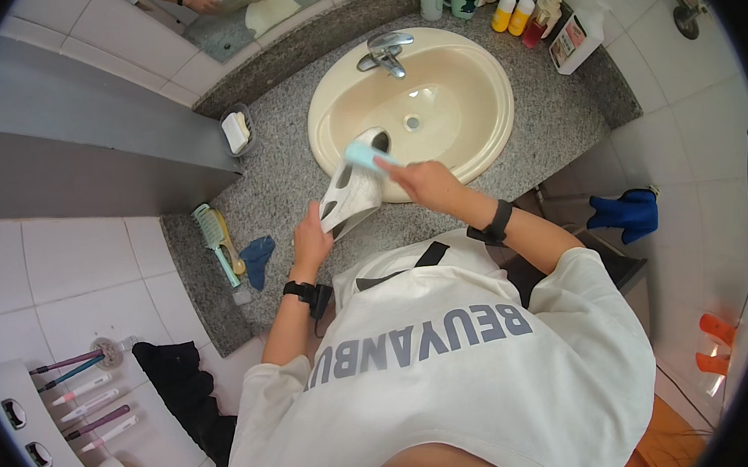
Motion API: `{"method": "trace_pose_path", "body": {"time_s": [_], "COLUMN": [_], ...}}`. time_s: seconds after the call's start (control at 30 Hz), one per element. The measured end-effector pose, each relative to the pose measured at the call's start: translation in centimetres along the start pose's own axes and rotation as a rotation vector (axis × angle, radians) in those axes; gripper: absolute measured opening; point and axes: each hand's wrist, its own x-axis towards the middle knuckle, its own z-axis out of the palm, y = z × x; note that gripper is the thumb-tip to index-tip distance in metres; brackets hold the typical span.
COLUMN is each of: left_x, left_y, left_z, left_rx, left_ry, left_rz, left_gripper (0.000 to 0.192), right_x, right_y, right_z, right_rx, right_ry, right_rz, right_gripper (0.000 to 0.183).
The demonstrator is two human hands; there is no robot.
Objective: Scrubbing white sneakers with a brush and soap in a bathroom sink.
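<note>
My left hand (pixel 313 241) grips the near end of a white, hollow item with oval cut-outs, which looks like a clog or sandal (pixel 353 199). The item is tilted over the front-left rim of a cream oval washbasin (pixel 501 128). A light blue brush-like tool (pixel 364 156), blurred, is in my right hand (pixel 432 183). The tool lies across the upper part of the white item; its working side is hidden. Behind the hands, a chrome faucet (pixel 389 51) stands on the basin, and no running water is visible.
On the granite counter (pixel 277 175) are a soap dish with soap (pixel 236 132), a hairbrush (pixel 212 233), a blue cloth (pixel 257 259) and several bottles (pixel 515 15) at the back right. A grey partition (pixel 92 163) bounds the left. A blue cloth (pixel 626 213) hangs right.
</note>
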Motion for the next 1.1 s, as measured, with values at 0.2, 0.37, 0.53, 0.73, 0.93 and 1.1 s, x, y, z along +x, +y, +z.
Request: {"method": "trace_pose_path", "body": {"time_s": [0.2, 0.37, 0.53, 0.73, 0.93, 1.1], "left_x": [0.0, -0.7, -0.2, -1.1, -0.4, -0.1], "left_y": [0.5, -0.1, -0.2, -1.2, -1.5, 0.8], "left_z": [0.0, 0.6, 0.0, 1.0, 0.7, -2.2], "left_rx": [0.027, 0.061, -0.091, -0.015, 0.001, 0.013], "left_ry": [0.009, 0.011, 0.006, 0.017, 0.045, -0.132], "left_rz": [0.003, -0.029, 0.019, -0.014, 0.116, 0.065], "left_gripper": [0.036, 0.035, 0.035, 0.039, 0.037, 0.053], "right_x": [1.0, -1.0, 1.5, 2.2, 3.2, 4.8], "right_y": [1.8, -0.7, 3.4, 3.5, 4.3, -1.6], "right_z": [0.0, 0.3, -0.7, -0.6, 0.8, -3.5], "right_rx": [0.02, 0.033, 0.226, 0.389, 0.452, 0.529], "right_ry": [0.13, -0.048, 0.126, 0.144, 0.191, 0.155], "right_rz": [0.156, -0.01, 0.373, 0.233, 0.202, 0.103], "right_gripper": [0.053, 0.052, 0.047, 0.07, 0.075, 0.07]}}
